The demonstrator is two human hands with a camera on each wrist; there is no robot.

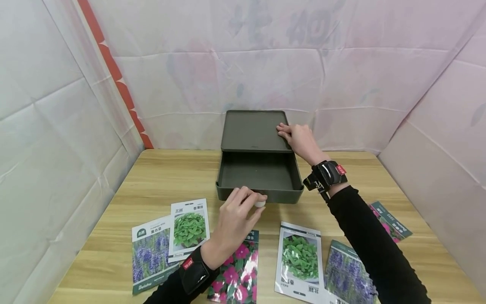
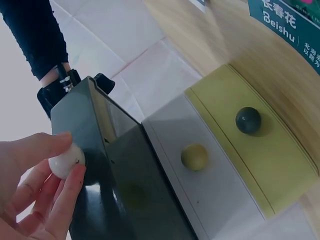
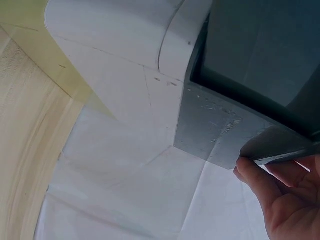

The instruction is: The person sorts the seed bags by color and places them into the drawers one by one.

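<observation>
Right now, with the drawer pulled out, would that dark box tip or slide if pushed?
Probably slides easily: the dark box looks like light plastic on smooth wood. The right hand resting on top likely steadies it. The open drawer looks empty, so tipping seems unlikely.

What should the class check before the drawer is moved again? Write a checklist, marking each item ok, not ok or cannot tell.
1. Left hand pinches the knob: ok.
2. Right hand steadies the box top: ok.
3. Drawer pulled out: ok.
4. Drawer holds nothing visible: ok.
5. Seed packets lie clear of the drawer front: ok.
6. Drawer fully extended: cannot tell.
</observation>
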